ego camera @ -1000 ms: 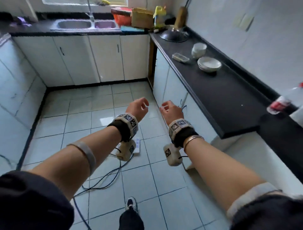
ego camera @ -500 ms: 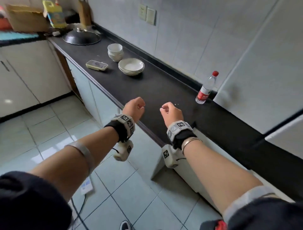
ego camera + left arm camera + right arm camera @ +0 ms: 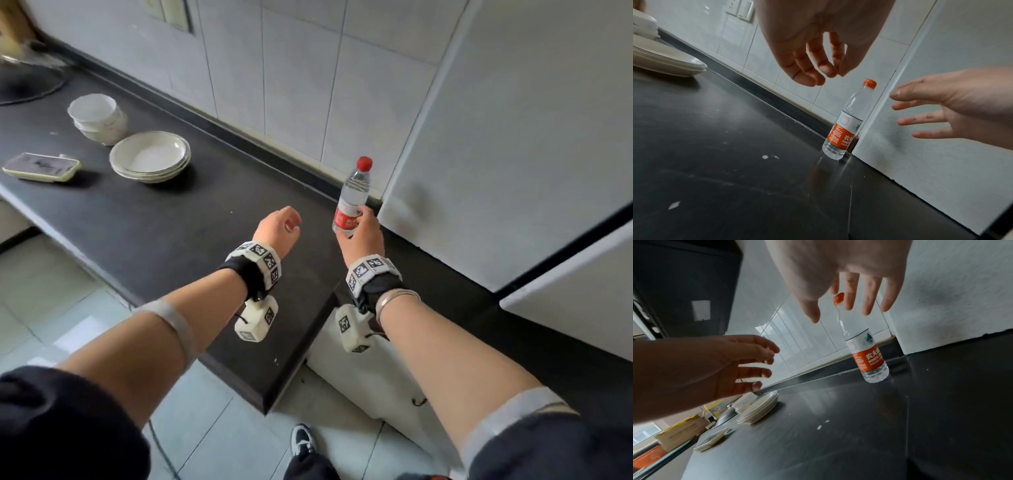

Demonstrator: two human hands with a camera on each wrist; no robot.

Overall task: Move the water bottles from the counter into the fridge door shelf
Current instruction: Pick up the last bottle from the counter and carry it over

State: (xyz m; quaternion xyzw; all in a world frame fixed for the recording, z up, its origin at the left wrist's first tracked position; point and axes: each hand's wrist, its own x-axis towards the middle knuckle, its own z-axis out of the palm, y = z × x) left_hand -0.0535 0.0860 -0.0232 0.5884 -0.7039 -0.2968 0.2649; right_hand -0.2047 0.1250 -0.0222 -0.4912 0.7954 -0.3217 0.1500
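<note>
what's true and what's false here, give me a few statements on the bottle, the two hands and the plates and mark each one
1. The clear plastic water bottle with the red cap stands upright on the black counter, close to the white fridge side. True.
2. The right hand has its fingers wrapped round the bottle. False: both wrist views show its fingers spread and apart from the bottle.
3. The left hand holds a second bottle. False: its fingers are loosely curled and hold nothing.
4. A stack of white shallow plates sits on the counter. True.
</note>
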